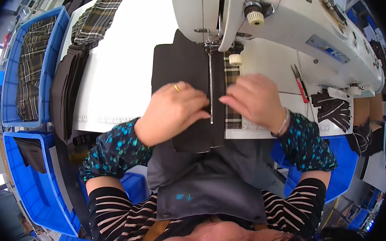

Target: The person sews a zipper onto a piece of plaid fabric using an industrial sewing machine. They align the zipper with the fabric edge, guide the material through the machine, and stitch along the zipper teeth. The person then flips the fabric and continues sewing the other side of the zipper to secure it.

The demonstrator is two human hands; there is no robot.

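1. Looking at a dark fabric panel (174, 68), mostly flat on the white tabletop (124, 68) under the sewing machine (298, 24), near end lapping over the front edge; also seeing a plaid strip (233, 118) along the panel's right side, partly hidden by the right hand (256, 101).
2. On to the left hand (173, 112): resting across the panel, fingers half-curled, just beside the slim metal bar (211, 85); can't tell about any real pinch on the cloth.
3. Same doubt with the right hand: poised at the panel's right edge, fingers bent toward the bar, a bit blurry; can't tell pinching from merely touching.
4. Handling-wise, probably light, soft and bendy; not likely fragile; maybe a bit slidey on that smooth tabletop.
5. For grip, would go for the long side edges, pressing flat rather than bunching; keep well clear of the presser foot (212, 45); avoid tugging the overhanging end, for fear of skewing.
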